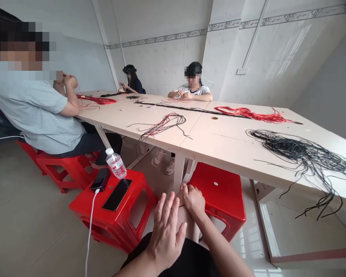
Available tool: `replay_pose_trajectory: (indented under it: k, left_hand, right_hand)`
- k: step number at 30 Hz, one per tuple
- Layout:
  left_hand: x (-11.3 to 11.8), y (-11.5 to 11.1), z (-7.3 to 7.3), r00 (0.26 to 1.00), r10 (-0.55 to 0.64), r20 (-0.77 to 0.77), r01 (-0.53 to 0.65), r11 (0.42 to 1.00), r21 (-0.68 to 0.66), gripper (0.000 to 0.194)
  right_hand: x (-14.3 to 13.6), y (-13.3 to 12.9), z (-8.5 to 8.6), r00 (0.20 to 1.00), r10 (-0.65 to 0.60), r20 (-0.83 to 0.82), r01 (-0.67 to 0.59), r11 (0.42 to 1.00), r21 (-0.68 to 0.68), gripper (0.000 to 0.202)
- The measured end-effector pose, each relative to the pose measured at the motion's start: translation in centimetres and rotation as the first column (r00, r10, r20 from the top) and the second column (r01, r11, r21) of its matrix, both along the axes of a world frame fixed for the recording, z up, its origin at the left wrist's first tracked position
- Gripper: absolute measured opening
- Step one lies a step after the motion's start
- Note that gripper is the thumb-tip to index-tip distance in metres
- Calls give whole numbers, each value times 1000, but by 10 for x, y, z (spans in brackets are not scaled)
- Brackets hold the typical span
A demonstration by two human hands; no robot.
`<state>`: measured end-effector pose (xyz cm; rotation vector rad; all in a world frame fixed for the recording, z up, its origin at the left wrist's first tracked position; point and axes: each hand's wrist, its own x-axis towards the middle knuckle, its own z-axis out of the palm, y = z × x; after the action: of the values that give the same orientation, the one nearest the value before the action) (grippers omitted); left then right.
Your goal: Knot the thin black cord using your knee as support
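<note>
Standing near the back edge of the left stool, the bottle could topple if a knee or sleeve bumped the stool, and it might spill onto the phone just in front of it. A white cable runs from a small black box over the stool's edge; a foot catching it could pull the box off. On the table, strands overhang the near edge, so a passing arm might drag them down in a tangle.

The person's left hand has its fingers extended and thumb apart, grasping nothing. The right hand lies with bent fingers, apparently over a knee, though its underside is hidden and whether it grips anything cannot be told.

The 2 stools nearest the hands are glossy red plastic: the left stool bears the 3 objects, and the right stool stands beside the right hand, partly beneath the table. Above, thin red-and-black cords form a loose loop, while black cords sprawl rightward in a thick, matted heap with stray ends.
</note>
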<state>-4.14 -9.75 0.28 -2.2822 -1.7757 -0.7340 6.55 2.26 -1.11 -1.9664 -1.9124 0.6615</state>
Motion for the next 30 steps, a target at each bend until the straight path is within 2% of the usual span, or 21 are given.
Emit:
replay_pose_trajectory:
  k: [4,5,8,10,12,15,19,23,26,28,30]
  left_hand:
    - [-1,10,-11,1000,-31,-2,30,977,-209,66]
    - [-1,12,-13,1000,-24,14,27,975,-222,68]
    - [-2,15,-15,996,46,72,-36,990,-136,74]
    - [-1,13,-19,998,-45,43,51,988,-148,77]
    - [-1,8,-23,994,-105,6,104,971,-216,79]
    - [-3,1,-28,995,-91,-42,83,982,-170,72]
    - [-10,-7,-40,974,-176,-144,170,984,-51,57]
    - [-11,-9,-70,953,-233,-191,232,972,-31,28]
    - [-8,-9,-89,960,-235,-152,244,969,43,12]
    - [-5,-8,-85,971,-224,-78,232,966,118,14]
    - [-3,-4,-65,963,-269,-21,270,955,125,24]
  right_hand:
    - [1,0,-2,1000,-5,-3,5,1000,-2,55]
    - [2,0,-3,1000,-7,-3,7,1000,-5,55]
    - [2,1,-5,1000,-7,-5,7,1000,-3,55]
    - [2,1,-5,1000,-9,-4,9,1000,8,55]
    - [2,0,-4,1000,-10,-1,10,1000,14,53]
    - [2,0,-2,1000,-12,1,12,1000,21,52]
    - [3,0,-1,1000,-24,7,24,999,32,52]
    - [2,0,0,1000,-25,6,25,999,30,50]
    - [1,0,2,1000,-29,6,29,999,27,49]
    - [1,-1,3,1000,-28,6,28,999,23,49]
    - [1,-1,3,1000,-26,8,26,999,22,50]
